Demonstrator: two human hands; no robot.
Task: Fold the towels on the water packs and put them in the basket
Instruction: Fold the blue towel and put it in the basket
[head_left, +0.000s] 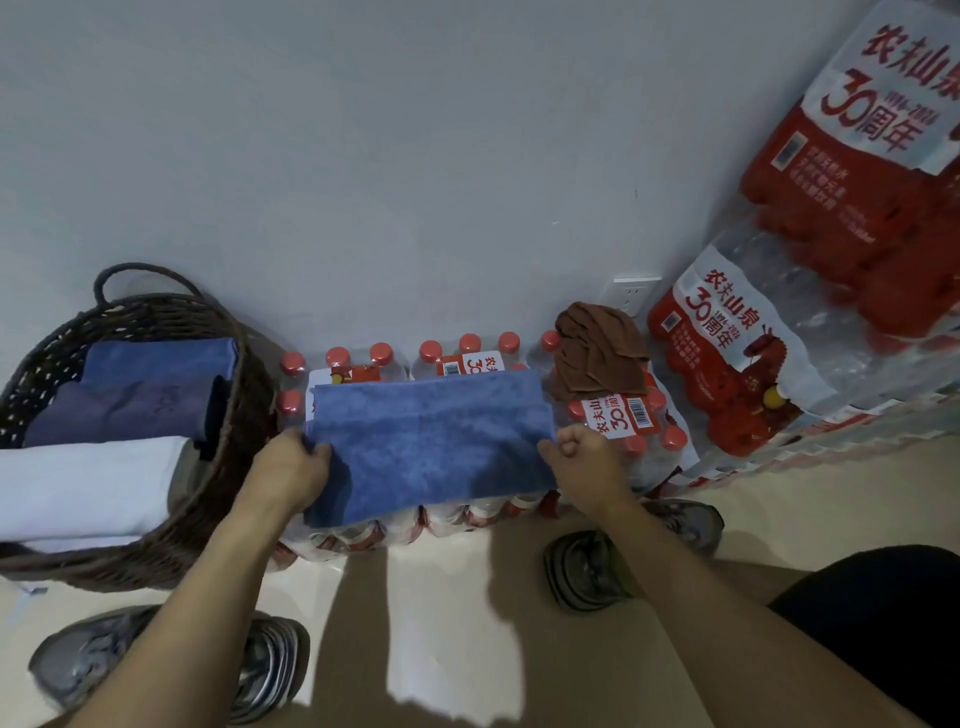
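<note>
While folded towels (140, 389) already fill the basket (244, 415), both hands, left hand (291, 470) and right hand (584, 462), pinch a blue towel (431, 441) mid-fold on the water packs (628, 415); a brown towel (597, 348) waits crumpled.

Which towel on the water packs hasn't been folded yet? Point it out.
The brown towel, lying crumpled at the packs' back right corner. The blue towel beside it lies flat, the left hand and right hand gripping its ends.

Before you stood a plain pale grey wall (363, 156) bearing a white socket (631, 293); below lay a beige floor (805, 519) crossed by bright light patches.
</note>
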